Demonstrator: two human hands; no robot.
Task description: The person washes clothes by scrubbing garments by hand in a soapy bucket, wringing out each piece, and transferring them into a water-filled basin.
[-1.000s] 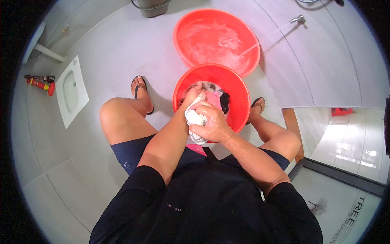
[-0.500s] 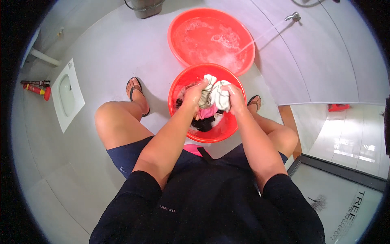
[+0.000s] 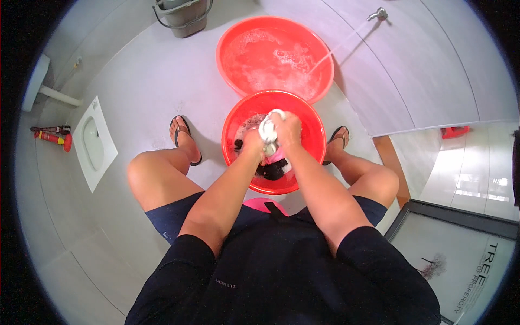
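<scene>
Over a round red basin, a wet white-and-grey cloth is bunched and twisted between my hands. My left hand is closed round its lower left part. On the other side my right hand grips the upper part, with its fingers wrapped over the cloth. Below them in the basin lie a black cloth, a pink cloth and other wet pieces among suds. My hands and forearms hide part of what lies there.
Beyond the basin stands a larger red tub of foamy water, with a stream running in from a wall tap. A grey bucket is at the back. Leftward are a squat toilet and a red-and-yellow bottle.
My right hand has moved inward and turned over toward my left hand. The cloth, held more spread before, is now drawn into a tighter twist.
</scene>
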